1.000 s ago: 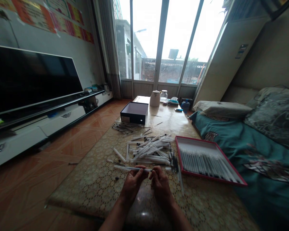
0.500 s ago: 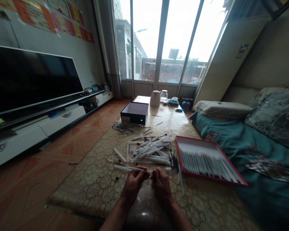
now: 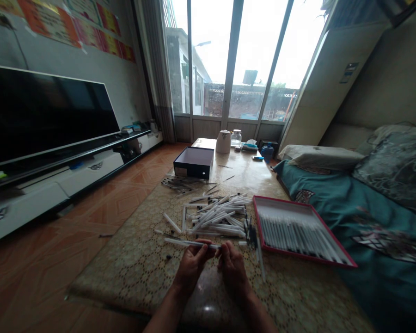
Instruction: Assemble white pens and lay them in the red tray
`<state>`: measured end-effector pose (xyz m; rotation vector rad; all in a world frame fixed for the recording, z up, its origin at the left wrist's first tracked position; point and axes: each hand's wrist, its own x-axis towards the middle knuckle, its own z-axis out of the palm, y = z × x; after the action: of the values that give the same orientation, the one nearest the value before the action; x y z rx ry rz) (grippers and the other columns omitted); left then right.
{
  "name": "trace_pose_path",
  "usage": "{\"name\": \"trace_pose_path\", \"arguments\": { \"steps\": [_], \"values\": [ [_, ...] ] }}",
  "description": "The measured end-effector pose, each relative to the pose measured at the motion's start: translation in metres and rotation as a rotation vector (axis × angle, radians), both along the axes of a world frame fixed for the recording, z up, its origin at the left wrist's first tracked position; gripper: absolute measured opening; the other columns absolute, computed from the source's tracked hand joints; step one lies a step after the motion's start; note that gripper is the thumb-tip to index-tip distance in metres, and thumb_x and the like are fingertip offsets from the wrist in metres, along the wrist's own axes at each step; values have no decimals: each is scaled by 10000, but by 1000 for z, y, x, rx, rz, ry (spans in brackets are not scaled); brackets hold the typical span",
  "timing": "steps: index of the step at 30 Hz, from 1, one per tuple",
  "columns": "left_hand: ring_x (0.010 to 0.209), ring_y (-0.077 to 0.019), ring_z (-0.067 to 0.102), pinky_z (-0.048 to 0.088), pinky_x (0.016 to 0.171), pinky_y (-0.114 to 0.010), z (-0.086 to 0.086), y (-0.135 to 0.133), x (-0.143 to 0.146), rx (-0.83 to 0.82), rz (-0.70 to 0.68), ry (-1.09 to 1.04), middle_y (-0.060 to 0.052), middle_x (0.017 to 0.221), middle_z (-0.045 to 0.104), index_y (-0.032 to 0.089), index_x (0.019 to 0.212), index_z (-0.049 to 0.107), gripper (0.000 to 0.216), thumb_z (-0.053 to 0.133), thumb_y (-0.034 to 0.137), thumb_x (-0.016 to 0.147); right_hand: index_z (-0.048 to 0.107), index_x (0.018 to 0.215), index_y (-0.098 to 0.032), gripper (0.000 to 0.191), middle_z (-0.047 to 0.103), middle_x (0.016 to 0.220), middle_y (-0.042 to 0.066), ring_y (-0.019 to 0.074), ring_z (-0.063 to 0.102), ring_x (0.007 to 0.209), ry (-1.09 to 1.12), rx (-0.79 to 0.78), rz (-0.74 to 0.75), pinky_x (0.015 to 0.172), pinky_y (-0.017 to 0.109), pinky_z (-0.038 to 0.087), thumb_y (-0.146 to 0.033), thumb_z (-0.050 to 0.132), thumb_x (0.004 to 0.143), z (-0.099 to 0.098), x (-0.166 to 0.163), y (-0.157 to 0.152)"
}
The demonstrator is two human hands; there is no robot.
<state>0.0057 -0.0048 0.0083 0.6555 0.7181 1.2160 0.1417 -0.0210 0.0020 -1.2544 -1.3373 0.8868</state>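
Over the near part of the table, a pale pen [image 3: 209, 245] lies level between my two hands. My left hand [image 3: 193, 259] is closed around its barrel, thumb on top. At the pen's right end, my right hand [image 3: 231, 262] pinches with bent fingers; the very tip is hidden by them. Just beyond my hands is a heap of white pen barrels [image 3: 222, 215] with dark pieces mixed in. To the right, a red-edged box lid [image 3: 307, 208] holds a row of pens [image 3: 298, 233]. A small black cap [image 3: 168, 257] lies left of my left hand.
Behind the heap stands a dark open box [image 3: 192, 173], with thin refills [image 3: 176, 185] scattered before it. A kettle [image 3: 223, 142], a glass jar [image 3: 236, 138] and a tissue pack [image 3: 249, 145] are at the table's far end. A sofa [image 3: 333, 199] borders the right side.
Hardly anything differs. My fingers shift very slightly at the pen's right end; the pen and the things on the table stay in place.
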Motion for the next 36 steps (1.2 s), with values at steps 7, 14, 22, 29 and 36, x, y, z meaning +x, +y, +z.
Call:
{"name": "trace_pose_path", "arguments": {
  "steps": [7,14,22,29,36],
  "values": [
    [733,-169,657,490,761,-304,-3,2,0,16,-4,-9,-70,771,712,138,841,654,190,706,245,693,495,713,-195,317,460,513,-61,87,455,417,12,7,19,435,184,361,-443,403,888,-3,0,-1],
    [646,-128,610,467,635,-235,-5,2,0,42,32,113,-27,699,671,143,861,668,232,708,286,683,572,1014,-188,256,622,907,61,161,597,796,-182,222,-146,721,277,483,-334,393,904,-1,1,-1],
    [776,-160,606,469,723,-274,-3,-2,5,176,66,130,-22,797,657,170,820,627,189,713,232,664,538,1203,-264,353,615,1005,65,198,557,933,-550,383,-25,818,347,461,-188,427,876,-6,-4,-4],
    [756,-170,624,484,688,-285,1,-3,8,96,104,175,-61,848,672,161,968,616,386,741,257,616,614,1068,-214,294,628,892,68,173,591,827,-453,315,-93,729,285,476,-193,392,876,-2,-5,-3],
    [632,-168,639,510,659,-330,10,11,5,22,4,236,-66,748,662,137,866,617,369,753,298,563,621,814,-183,194,642,642,35,179,604,572,-309,42,-129,527,252,431,-292,461,808,7,17,10]
  ]
}}
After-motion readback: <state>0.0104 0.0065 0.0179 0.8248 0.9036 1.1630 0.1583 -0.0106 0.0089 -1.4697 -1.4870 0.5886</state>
